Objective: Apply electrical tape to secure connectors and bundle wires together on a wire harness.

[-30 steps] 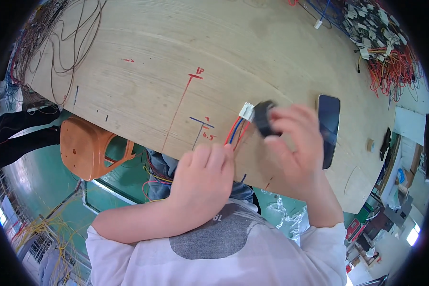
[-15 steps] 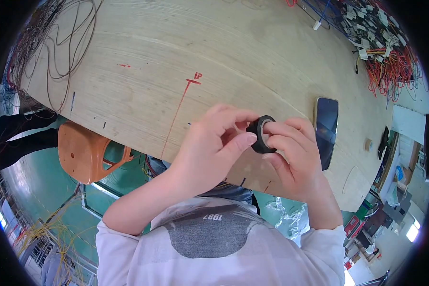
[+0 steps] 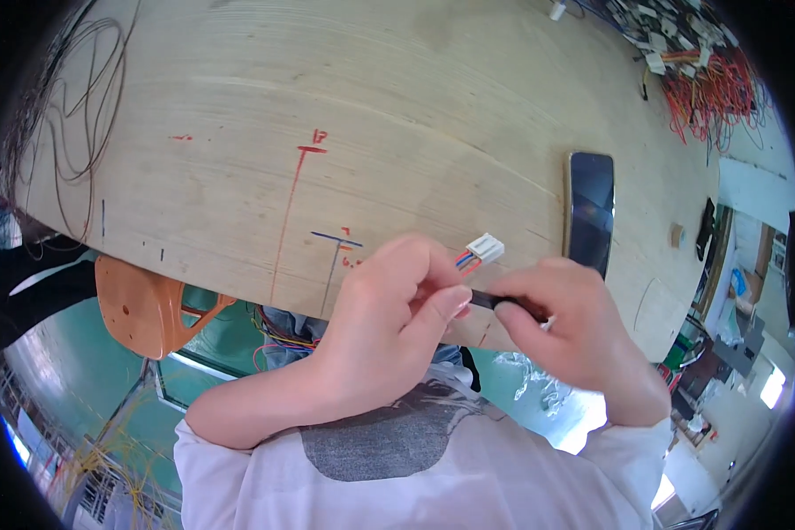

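Note:
My left hand (image 3: 384, 309) is closed in a pinch around a bundle of thin wires. A white plug connector (image 3: 486, 248) with red and blue wires (image 3: 465, 260) sticks out beyond its fingertips. A short black strip of tape (image 3: 483, 299) spans the small gap from the left thumb and forefinger to my right hand (image 3: 574, 322). The right hand is curled round the black tape roll (image 3: 530, 308), of which only a dark edge shows; the fingers hide the rest. Both hands are just above the near edge of the wooden table (image 3: 415, 159).
Right of my hands lies a phone (image 3: 590, 212). A heap of red and black cables (image 3: 711, 88) fills the far right corner, and brown wires (image 3: 88, 115) trail over the far left. An orange stool (image 3: 137, 305) stands left, near a person's dark-clad legs (image 3: 44, 283).
The tape roll has turned from ring-side view to mostly hidden in my right hand. A strip now spans both hands, and the white connector has come into sight. The view has shifted slightly.

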Tool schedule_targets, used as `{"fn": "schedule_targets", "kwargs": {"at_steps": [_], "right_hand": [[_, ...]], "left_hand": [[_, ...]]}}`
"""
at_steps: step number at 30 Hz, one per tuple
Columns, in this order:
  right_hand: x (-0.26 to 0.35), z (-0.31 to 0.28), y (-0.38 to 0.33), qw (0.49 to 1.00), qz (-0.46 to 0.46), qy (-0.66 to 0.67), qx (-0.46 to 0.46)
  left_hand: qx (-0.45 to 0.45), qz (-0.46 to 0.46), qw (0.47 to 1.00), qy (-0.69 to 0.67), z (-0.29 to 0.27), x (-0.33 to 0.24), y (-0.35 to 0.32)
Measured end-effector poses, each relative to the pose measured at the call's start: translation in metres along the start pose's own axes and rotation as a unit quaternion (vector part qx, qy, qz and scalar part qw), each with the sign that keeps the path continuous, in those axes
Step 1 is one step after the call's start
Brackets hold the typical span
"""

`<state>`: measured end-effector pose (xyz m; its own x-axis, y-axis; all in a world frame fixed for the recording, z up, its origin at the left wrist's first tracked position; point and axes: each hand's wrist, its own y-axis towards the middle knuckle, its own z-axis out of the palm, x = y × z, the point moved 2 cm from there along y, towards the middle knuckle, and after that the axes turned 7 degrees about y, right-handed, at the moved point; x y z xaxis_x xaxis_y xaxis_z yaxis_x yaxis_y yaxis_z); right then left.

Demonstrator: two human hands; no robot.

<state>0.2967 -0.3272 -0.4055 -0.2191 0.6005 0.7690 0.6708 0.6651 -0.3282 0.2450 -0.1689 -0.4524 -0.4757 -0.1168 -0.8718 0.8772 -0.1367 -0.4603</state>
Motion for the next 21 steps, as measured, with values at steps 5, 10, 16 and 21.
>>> {"fn": "schedule_targets", "kwargs": {"at_steps": [5, 10, 16, 21], "right_hand": [[-0.017, 0.007, 0.007, 0.891, 0.314, 0.325, 0.040], [-0.034, 0.015, 0.004, 0.830, 0.372, 0.413, 0.034], [-0.036, 0.027, -0.003, 0.792, 0.397, 0.464, -0.002], [-0.039, 0.036, -0.006, 0.771, 0.389, 0.503, -0.031]], "left_hand": [[0.005, 0.002, 0.998, 0.069, 0.005, 0.014, 0.015], [0.015, -0.013, 0.990, 0.141, 0.013, 0.013, 0.023], [0.009, 0.094, 0.957, 0.274, 0.017, 0.014, 0.025], [0.013, 0.110, 0.939, 0.325, 0.019, 0.011, 0.030]]}}
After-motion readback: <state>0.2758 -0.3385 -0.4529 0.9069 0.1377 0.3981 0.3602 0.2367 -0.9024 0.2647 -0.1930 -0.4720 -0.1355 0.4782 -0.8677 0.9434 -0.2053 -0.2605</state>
